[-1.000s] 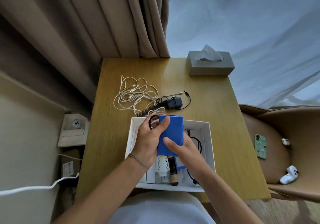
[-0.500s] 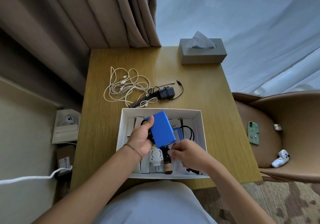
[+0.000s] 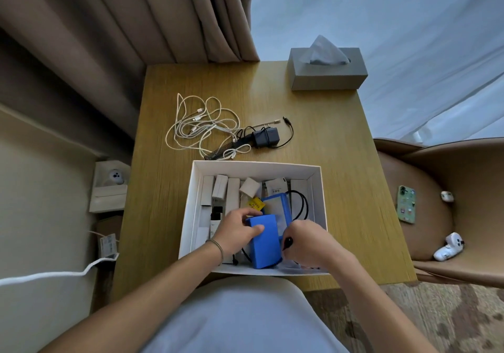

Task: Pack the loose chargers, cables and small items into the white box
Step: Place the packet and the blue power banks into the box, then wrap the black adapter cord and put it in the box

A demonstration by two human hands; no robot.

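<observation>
The open white box [image 3: 256,166] sits at the near edge of the wooden table [image 3: 341,161]. Inside it are several small white cartons, a yellow packet [image 3: 255,204], a black cable [image 3: 301,205] and a blue-framed flat item [image 3: 275,205]. My left hand [image 3: 237,230] grips a blue box [image 3: 266,242] and holds it low in the near part of the white box. My right hand [image 3: 308,240] is beside it, fingers closed around a small black item [image 3: 288,242]. Beyond the white box lie tangled white cables [image 3: 201,129], a black charger [image 3: 266,137] with its cord, and a black comb [image 3: 218,153].
A grey tissue box [image 3: 327,70] stands at the table's far right corner. Curtains hang behind. To the right a tan chair [image 3: 436,189] holds a phone [image 3: 406,204], an earbud case and a white controller. On the left are a small shelf, boxes and a white cord [image 3: 54,275].
The blue box has come down from above the white box into its near part, still in my left hand. My right hand has left the blue box and closed on a small black item.
</observation>
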